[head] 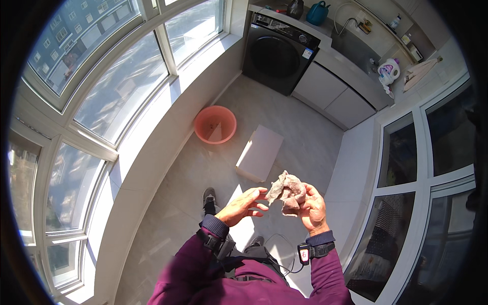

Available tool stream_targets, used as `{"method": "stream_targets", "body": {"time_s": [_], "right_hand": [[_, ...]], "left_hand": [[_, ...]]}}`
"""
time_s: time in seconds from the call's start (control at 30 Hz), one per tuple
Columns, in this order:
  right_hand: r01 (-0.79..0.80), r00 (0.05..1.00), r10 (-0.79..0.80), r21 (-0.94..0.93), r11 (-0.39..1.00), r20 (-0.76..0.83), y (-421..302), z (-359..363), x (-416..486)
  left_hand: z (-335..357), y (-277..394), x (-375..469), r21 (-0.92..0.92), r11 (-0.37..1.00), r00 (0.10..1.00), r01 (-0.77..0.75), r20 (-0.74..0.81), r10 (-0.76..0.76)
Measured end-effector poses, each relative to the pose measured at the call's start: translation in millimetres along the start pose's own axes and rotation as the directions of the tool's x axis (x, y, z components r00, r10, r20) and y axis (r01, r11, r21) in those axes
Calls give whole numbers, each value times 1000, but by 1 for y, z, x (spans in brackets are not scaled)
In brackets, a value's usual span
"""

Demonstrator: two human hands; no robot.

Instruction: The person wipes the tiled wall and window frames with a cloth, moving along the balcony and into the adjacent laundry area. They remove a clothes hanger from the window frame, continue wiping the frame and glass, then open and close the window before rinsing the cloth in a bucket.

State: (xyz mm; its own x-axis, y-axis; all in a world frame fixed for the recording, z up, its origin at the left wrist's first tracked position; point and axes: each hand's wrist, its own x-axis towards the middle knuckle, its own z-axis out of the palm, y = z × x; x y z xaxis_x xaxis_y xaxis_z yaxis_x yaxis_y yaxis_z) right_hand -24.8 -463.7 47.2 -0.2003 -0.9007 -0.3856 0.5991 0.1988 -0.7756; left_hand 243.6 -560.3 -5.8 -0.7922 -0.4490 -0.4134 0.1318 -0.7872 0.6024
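Observation:
A crumpled pinkish-grey cloth (pixel 288 192) is bunched up in front of my body, gripped at its right side by my right hand (pixel 313 207). My left hand (pixel 244 206) is at the cloth's left edge, its fingers apart; whether its fingertips touch the cloth is hard to tell. Both wrists bear black straps with small devices over purple sleeves.
A pink plastic basin (pixel 215 125) stands on the floor by the window wall. Beside it lies a pale box (pixel 260 153). Farther off are a dark front-loading washing machine (pixel 278 53), a sink (pixel 352 47), a teal watering can (pixel 317 13) and a detergent bottle (pixel 389 71).

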Motion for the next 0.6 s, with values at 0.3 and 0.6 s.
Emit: {"method": "stream_targets", "body": {"time_s": [0.3,0.6], "right_hand": [[-152,988,154,162,975,6,90,135,192],[-254,908,317,242,937,-275,196,157,341]], "left_hand": [[-173,119,59,-151,981,968,-119,-239,81],[-261,205,96,-164,953,922,-253,-339,187]]}}
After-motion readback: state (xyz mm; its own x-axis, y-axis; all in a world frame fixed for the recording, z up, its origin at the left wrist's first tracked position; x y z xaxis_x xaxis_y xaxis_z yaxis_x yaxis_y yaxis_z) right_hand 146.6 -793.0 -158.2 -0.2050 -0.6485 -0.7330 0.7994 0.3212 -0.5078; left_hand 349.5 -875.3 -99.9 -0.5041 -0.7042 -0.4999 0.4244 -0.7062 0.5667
